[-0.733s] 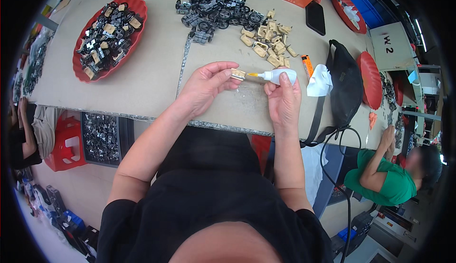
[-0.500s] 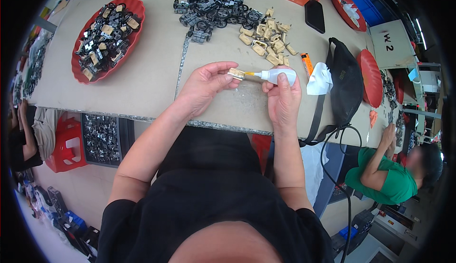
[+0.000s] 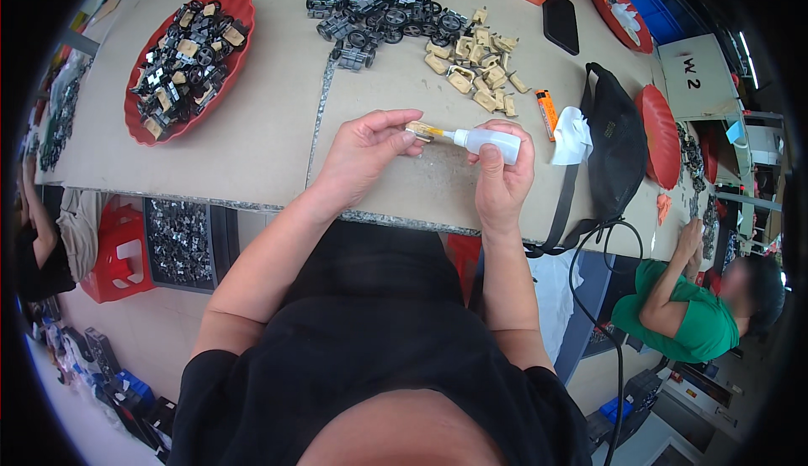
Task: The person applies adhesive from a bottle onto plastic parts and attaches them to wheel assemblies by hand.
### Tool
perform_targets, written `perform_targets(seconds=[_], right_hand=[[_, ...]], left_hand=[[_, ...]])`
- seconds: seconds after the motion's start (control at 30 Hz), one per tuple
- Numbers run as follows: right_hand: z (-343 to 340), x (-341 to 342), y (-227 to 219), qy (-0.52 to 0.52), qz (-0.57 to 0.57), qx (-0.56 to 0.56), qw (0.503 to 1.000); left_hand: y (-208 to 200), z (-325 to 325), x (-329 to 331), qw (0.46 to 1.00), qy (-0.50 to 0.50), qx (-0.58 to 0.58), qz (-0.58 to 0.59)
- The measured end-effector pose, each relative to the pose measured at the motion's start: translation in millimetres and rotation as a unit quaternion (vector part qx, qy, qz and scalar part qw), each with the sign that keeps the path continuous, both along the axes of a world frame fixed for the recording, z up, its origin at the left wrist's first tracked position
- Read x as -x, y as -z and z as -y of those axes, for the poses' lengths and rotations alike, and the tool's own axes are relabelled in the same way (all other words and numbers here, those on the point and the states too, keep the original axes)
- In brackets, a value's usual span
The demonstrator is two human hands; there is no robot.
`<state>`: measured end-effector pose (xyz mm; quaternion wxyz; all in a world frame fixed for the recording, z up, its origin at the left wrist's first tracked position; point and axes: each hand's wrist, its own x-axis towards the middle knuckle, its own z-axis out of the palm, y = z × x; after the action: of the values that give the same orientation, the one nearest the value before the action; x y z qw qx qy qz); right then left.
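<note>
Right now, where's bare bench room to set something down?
Bare: tabletop between red tray and left hand, up to the dark wheeled pieces. Crowded: beyond the right hand, tan pieces; to its right, orange item, white tissue, black pouch.

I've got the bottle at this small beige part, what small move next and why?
Probably a gentle squeeze with your right hand: it holds the white bottle, whose yellow tip appears to reach the beige part in your left hand.
</note>
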<state>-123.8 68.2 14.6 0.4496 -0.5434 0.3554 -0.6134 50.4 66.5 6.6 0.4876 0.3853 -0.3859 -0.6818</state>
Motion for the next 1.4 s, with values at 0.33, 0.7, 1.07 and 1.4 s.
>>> perform_targets(seconds=[0.33, 0.7, 1.07, 1.4], right_hand=[[0.8, 0.6, 1.6, 0.003, -0.038, 0.011, 0.999], [0.5, 0.5, 2.0, 0.003, -0.047, 0.009, 0.999], [-0.2, -0.6, 0.1, -0.001, -0.053, 0.010, 0.999], [-1.0, -1.0, -0.5, 0.012, -0.082, 0.022, 0.996]], left_hand=[[1.5, 0.3, -0.4, 1.000, 0.003, 0.005, 0.001], [0.3, 0.5, -0.4, 1.000, 0.003, 0.002, -0.002], [-0.9, 0.5, -0.5, 1.000, 0.004, 0.000, -0.005], [-1.7, 0.1, -0.3, 1.000, 0.004, -0.001, 0.005]])
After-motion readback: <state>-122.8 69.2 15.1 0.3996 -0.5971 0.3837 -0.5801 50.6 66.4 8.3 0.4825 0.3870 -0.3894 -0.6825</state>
